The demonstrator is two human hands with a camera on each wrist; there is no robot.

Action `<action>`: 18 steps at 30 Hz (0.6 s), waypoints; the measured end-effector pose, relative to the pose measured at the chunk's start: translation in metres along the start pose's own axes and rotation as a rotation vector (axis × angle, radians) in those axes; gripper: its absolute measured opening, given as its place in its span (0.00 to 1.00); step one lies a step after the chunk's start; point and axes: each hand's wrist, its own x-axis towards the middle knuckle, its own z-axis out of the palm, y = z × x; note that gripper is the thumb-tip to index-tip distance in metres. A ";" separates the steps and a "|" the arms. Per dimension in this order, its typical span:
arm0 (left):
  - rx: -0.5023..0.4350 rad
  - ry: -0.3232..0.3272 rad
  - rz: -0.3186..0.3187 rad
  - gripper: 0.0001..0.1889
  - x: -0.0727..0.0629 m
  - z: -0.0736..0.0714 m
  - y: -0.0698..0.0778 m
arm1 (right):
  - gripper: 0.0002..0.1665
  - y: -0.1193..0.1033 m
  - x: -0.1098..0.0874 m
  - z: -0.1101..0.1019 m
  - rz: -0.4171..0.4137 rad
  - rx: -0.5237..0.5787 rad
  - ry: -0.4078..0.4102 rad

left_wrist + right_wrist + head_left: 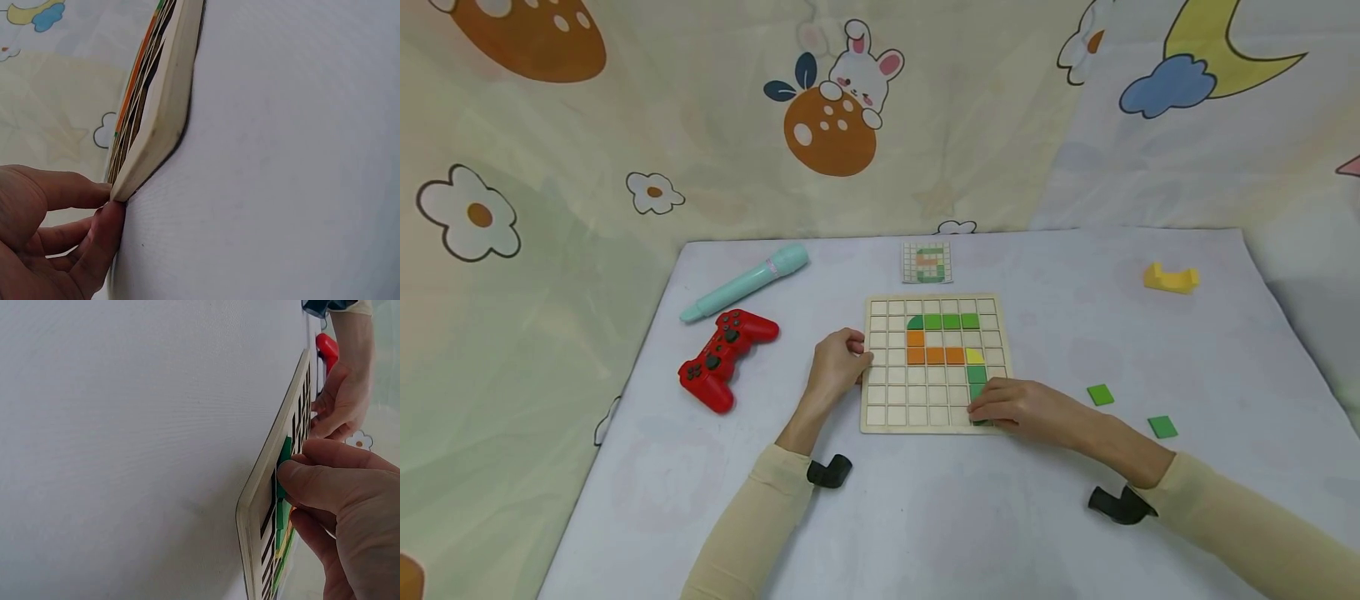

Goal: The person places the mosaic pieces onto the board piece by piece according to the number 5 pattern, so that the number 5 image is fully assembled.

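The left hand [837,364] pinches the board [887,392] at its left edge, thumb and fingers [100,240] barely parted. The right hand [1033,408], fingers bunched and pointing left, pinches a green piece [285,450] at the board's lower right. Right of those fingers, two loose green tiles [1100,394] lie on the counter [940,517]. The left forearm slants forward; the right forearm reaches in from the right.

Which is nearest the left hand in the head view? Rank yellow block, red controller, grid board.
1. Grid board: left edge pinched by the left hand.
2. Red controller: left of it.
3. Yellow block: far right.
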 end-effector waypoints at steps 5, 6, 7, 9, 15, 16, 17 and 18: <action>-0.004 0.002 0.002 0.14 0.000 0.000 0.000 | 0.19 -0.002 -0.001 0.001 0.003 -0.014 -0.008; -0.002 0.002 0.003 0.14 0.000 0.000 -0.001 | 0.19 -0.002 -0.001 0.001 0.005 -0.012 -0.007; 0.001 0.003 0.004 0.14 -0.001 0.000 -0.001 | 0.19 -0.002 -0.001 0.001 0.006 -0.011 -0.005; 0.005 0.002 0.004 0.14 -0.001 0.000 -0.001 | 0.19 -0.002 -0.002 0.002 0.010 -0.007 -0.002; 0.001 -0.001 0.003 0.14 0.000 0.001 -0.002 | 0.20 0.000 -0.002 0.001 0.044 0.018 -0.009; 0.001 -0.001 0.004 0.15 0.001 0.001 -0.002 | 0.20 0.000 -0.002 0.001 0.048 0.023 -0.011; 0.001 -0.002 0.003 0.14 0.001 0.001 -0.002 | 0.20 0.001 -0.002 0.001 0.048 0.026 -0.012; 0.001 -0.002 0.002 0.14 0.001 0.000 -0.001 | 0.20 0.001 -0.002 0.001 0.046 0.031 -0.013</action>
